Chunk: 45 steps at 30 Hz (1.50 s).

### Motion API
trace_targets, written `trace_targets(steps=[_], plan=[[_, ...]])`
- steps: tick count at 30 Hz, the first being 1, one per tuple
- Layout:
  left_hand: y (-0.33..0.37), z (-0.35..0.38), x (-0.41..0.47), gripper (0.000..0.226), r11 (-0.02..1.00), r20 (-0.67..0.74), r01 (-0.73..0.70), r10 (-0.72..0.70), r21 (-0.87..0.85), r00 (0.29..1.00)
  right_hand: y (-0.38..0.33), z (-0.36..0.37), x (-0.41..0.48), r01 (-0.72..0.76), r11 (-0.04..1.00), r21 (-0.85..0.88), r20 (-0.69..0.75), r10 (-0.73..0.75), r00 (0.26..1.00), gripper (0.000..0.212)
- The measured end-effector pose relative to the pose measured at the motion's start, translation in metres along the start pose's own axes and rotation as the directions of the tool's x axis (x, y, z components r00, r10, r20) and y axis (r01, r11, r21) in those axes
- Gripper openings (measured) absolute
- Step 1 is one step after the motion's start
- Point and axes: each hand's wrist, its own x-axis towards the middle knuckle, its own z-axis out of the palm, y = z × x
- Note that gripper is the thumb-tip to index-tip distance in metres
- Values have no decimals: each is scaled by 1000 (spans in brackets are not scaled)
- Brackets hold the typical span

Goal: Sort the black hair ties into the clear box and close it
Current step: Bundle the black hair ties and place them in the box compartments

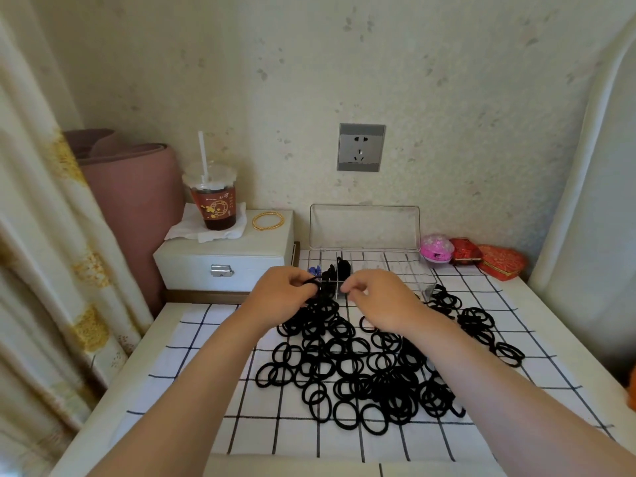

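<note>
While pinching ties (311, 282) over the box (399, 270) with left hand (280, 292) and right hand (377, 306) fingers (354, 287), risked one springing loose onto the counter (161, 342).

The left hand (282, 291) and right hand (380, 302) hide the near-left compartments of the clear box (407, 270); what the right one pinches is unclear. An orange thing (632, 390) is cut off at right.

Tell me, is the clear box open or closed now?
Open. The lid stands upright behind the clear box, and its inside lies uncovered, with some hair ties at its left end.
</note>
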Motion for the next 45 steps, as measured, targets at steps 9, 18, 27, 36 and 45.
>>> trace_targets(steps=[9, 18, 27, 36, 45], plan=[[-27, -25, -3, 21, 993, -49, 24, -18, 116, 999, -17, 36, 12, 336, 837, -432, 269, -236, 934, 51], [-22, -20, -3, 23, 996, -9, -2, 3, 93, 1000, -9, 37, 12, 206, 872, -443, 203, -126, 971, 26], [-19, -9, 2, 11, 996, -94, 65, -70, -54, 993, -10, 11, 7, 21, 992, -127, 84, -11, 996, 9], [-13, 8, 2, 19, 994, -135, 68, -80, -90, 988, -20, -15, -8, -250, 807, 535, 200, 166, 966, 15], [2, 23, 0, 24, 740, 241, 295, -183, -605, 953, -25, -14, -10, -309, 742, 595, 217, 221, 951, 11]])
